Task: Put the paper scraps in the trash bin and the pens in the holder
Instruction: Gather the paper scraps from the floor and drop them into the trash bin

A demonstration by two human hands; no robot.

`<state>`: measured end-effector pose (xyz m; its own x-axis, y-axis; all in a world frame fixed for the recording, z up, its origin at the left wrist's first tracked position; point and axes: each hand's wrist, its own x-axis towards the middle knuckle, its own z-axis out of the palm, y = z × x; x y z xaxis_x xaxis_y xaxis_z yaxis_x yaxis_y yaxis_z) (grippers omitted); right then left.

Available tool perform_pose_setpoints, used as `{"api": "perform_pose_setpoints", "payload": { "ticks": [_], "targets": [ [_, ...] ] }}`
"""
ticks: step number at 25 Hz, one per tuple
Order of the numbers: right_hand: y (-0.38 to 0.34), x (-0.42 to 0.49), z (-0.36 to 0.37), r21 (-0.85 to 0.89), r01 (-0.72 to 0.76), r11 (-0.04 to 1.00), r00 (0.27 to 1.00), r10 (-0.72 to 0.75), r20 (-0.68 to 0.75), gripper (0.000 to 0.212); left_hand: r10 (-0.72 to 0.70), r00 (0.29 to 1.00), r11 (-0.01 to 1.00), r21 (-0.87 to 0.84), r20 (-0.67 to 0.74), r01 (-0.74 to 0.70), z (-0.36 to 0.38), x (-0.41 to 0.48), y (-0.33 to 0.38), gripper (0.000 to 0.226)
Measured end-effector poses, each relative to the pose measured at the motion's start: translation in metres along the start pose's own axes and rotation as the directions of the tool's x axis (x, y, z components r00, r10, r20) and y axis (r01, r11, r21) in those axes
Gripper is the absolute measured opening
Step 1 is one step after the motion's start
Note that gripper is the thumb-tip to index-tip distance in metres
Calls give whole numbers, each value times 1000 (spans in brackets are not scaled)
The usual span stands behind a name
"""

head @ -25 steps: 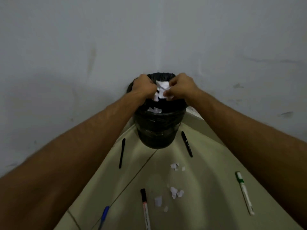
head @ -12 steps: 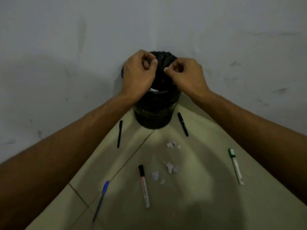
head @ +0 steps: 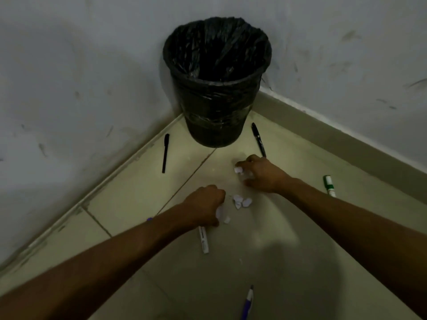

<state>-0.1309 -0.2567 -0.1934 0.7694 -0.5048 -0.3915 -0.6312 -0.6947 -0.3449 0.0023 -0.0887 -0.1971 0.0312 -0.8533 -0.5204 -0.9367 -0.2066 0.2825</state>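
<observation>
I am crouching over the floor (head: 288,239) in the corner, both hands down among the paper scraps (head: 241,201) so I can be gathering two batches at once. My right hand (head: 261,174) is curling around a few white bits, fingertips pinched on them just below the black marker (head: 258,139). My left hand (head: 205,206) is closing in a loose fist over another bit, with one small piece lying just beside its thumb. A little cluster is lying loose between my hands, not yet picked up. The trash bin (head: 217,107) is standing in the corner ahead, lined with a black bag and open, near enough to reach. The pens are lying scattered: a thin black pen (head: 165,153) to the left, a white marker (head: 203,241) under my left wrist, a green marker (head: 329,185) to the right, a blue pen (head: 248,303) nearest me. I am seeing no holder anywhere here.
</observation>
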Motion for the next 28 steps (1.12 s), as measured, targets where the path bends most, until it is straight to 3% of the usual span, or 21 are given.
{"api": "perform_pose_setpoints", "payload": {
  "ticks": [4, 6, 8, 11, 13, 16, 18, 20, 23, 25, 28],
  "targets": [
    [-4, -9, 33, 2, 68, 998, 997, -68, 24, 38, -25, 981, 974, -226, -192, -20, 22, 18, -3, 33],
    [-7, -22, 35, 106, 93, 990, 994, -98, 41, 44, -54, 953, 945, -324, -297, -47, 20, 19, -2, 34],
    [0, -35, 22, 173, 74, 982, 997, -66, -50, 51, -70, 932, 942, -331, -355, -55, 8, 18, -6, 42],
    [15, -57, 12, 98, -60, 993, 997, 64, -34, 71, -62, 979, 976, -215, -196, 19, -1, 9, -11, 58],
    [10, -63, 26, 87, -85, 993, 996, 83, 18, 73, -50, 994, 986, -161, -97, 34, 8, 6, -2, 62],
    [-11, -57, 50, 148, -8, 989, 998, 17, -59, 48, -25, 979, 973, -230, -204, -23, 21, 11, 17, 40],
    [-17, -57, 49, 213, -6, 977, 992, 33, -123, 43, -62, 951, 958, -284, -303, -28, 18, 10, 19, 34],
    [-14, -59, 43, 232, -33, 972, 985, 71, -158, 65, -110, 920, 940, -339, -375, -25, 16, 9, 11, 54],
    [-13, -54, 41, 108, -46, 993, 998, 51, -42, 110, -102, 933, 948, -318, -344, -13, 15, 14, -3, 105],
    [-15, -42, 48, 79, -21, 997, 1000, 21, -3, 102, -16, 945, 956, -281, -327, -80, 15, 25, -6, 98],
    [-14, -33, 60, 111, 26, 993, 997, -17, -80, 63, 22, 940, 957, -264, -340, -118, 17, 35, -5, 56]
  ]
}}
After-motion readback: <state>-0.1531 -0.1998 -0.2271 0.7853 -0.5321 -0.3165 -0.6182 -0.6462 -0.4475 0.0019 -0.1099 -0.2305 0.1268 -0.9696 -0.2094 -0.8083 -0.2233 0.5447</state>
